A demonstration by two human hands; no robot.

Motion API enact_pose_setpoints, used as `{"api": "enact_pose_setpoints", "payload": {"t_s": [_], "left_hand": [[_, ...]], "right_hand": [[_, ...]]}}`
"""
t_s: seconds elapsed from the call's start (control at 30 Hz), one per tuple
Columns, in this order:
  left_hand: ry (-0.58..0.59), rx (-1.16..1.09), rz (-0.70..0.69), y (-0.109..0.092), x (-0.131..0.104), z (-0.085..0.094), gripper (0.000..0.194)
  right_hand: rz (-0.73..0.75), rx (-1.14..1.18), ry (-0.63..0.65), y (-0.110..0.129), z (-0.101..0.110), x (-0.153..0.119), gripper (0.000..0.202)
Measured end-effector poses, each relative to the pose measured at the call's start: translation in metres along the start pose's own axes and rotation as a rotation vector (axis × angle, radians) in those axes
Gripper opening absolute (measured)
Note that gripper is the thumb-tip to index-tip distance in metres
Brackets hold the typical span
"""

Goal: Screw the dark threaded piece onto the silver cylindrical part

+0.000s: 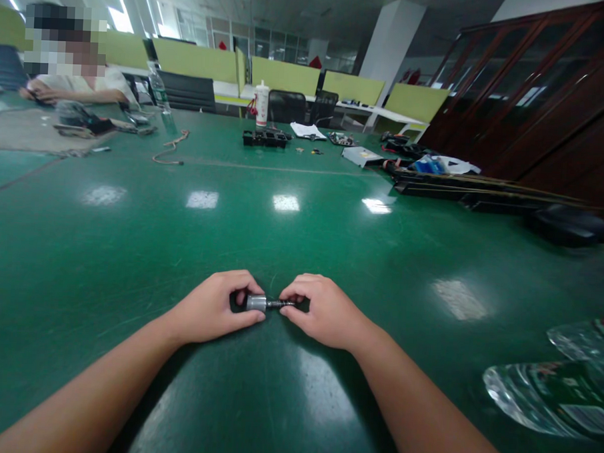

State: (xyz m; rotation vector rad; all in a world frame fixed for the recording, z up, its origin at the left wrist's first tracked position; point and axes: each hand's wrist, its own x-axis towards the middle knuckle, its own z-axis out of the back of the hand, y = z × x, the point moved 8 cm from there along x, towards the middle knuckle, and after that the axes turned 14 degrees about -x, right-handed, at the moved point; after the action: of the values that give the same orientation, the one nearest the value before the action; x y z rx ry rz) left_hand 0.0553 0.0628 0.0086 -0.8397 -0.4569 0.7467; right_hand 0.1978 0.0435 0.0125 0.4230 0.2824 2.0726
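Observation:
Just above the green table, my left hand (222,306) curls its thumb and fingers around a small silver metal cylinder (256,302) that looks like a small motor. A thin, dark, ridged shaft (273,304) sticks out of the cylinder's right end. Thumb and fingertips of my right hand (320,311) pinch the far end of this shaft. The piece lies about level between both hands. My fingers cover part of the cylinder's left end and the shaft's tip.
Two plastic water bottles (549,397) lie at the right on the green table (281,242). Farther back are a black plastic part (266,139), a white tumbler (262,104), a cord (170,147) and long black rails (434,185). A person (83,83) sits at the far left.

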Motion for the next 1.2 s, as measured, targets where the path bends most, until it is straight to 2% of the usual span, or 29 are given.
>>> {"api": "enact_pose_setpoints", "payload": {"t_s": [0.23, 0.4, 0.5, 0.83, 1.1, 1.2], "left_hand": [[0.002, -0.008, 0.017, 0.001, 0.000, -0.001, 0.021], [-0.003, -0.003, 0.023, 0.000, 0.000, 0.001, 0.022], [-0.003, -0.004, 0.021, 0.000, -0.001, 0.001, 0.022], [-0.013, -0.016, -0.004, -0.001, -0.001, 0.002, 0.021], [0.005, -0.041, -0.040, -0.001, -0.003, 0.001, 0.027], [0.012, -0.062, -0.050, -0.005, -0.003, 0.001, 0.022]], "right_hand": [[-0.034, 0.000, 0.015, -0.011, 0.004, -0.001, 0.008], [-0.166, -0.035, 0.032, -0.035, 0.011, -0.005, 0.010], [-0.193, -0.007, 0.047, -0.041, 0.014, -0.008, 0.010], [-0.079, 0.129, 0.062, -0.018, 0.003, -0.002, 0.009], [-0.021, 0.070, -0.021, 0.005, -0.004, 0.005, 0.012], [0.005, 0.052, -0.022, 0.010, -0.007, 0.005, 0.010]]}}
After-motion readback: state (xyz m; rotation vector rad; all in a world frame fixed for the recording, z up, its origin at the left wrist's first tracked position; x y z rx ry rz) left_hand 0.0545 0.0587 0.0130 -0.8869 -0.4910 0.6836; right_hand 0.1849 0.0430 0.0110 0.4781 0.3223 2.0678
